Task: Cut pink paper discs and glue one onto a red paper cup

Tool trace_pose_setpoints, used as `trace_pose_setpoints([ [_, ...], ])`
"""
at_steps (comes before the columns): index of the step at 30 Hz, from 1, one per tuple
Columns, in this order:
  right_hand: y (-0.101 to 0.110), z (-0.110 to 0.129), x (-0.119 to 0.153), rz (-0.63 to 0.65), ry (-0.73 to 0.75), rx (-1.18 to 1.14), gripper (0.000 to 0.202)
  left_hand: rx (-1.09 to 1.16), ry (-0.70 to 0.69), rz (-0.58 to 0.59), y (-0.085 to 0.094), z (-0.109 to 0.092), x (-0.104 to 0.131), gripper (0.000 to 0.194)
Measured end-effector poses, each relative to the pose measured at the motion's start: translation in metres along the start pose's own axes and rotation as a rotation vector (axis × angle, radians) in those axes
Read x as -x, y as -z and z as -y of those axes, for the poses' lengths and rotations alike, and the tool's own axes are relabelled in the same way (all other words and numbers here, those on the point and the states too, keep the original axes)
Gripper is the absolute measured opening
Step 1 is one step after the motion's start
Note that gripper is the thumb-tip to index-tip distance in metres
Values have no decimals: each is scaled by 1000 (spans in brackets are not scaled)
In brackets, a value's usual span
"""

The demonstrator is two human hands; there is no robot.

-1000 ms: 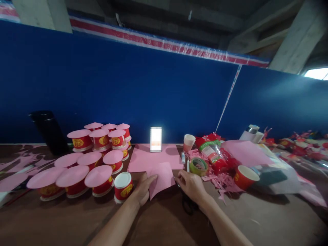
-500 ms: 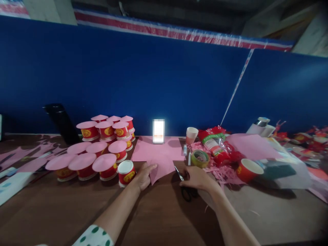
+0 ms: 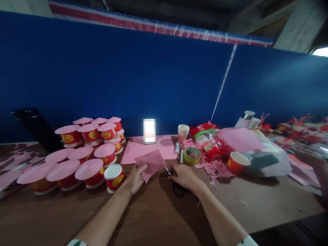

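Your brown table (image 3: 153, 218) fills the bottom of the frame, before a blue wall (image 3: 153, 75) with a concrete pillar (image 3: 297, 29) at upper right. Just below centre, your left hand (image 3: 134, 179) keeps its grip pinched on the left edge of a pink paper (image 3: 152, 162), while your right hand (image 3: 183, 176) has its grip curled around scissors (image 3: 168, 171), their tip beside the paper's right corner.

Decent room over the near tabletop (image 3: 156, 215), just mind the scissors (image 3: 167, 171) in the right hand (image 3: 186, 177). Pink-topped cups (image 3: 95, 178) wall off the left; tape roll (image 3: 191, 161) and paper shreds (image 3: 217, 175) clutter the right.
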State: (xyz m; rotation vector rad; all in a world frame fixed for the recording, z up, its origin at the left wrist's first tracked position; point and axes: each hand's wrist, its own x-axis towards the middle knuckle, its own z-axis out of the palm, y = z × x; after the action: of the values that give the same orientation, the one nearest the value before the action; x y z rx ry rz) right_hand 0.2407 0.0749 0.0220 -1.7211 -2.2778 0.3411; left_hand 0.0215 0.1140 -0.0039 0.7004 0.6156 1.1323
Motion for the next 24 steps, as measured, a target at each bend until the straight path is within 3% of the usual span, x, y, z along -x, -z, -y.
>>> trace_pose_setpoints([
  [4,10,0,6,-9,-76,65,43,9,-22,-14,-1,0,0,27],
  [8,19,-3,11,74,-11,4,46,-16,-32,28,-4,-1,1,38],
  [16,8,-10,6,95,-5,-176,39,-63,15,-2,-3,0,0,17],
  [20,3,-11,0,-18,19,-290,27,-70,32,33,-3,-2,1,10],
  [24,-2,-12,-9,-226,-75,-437,14,-47,13,28,-5,-2,2,16],
])
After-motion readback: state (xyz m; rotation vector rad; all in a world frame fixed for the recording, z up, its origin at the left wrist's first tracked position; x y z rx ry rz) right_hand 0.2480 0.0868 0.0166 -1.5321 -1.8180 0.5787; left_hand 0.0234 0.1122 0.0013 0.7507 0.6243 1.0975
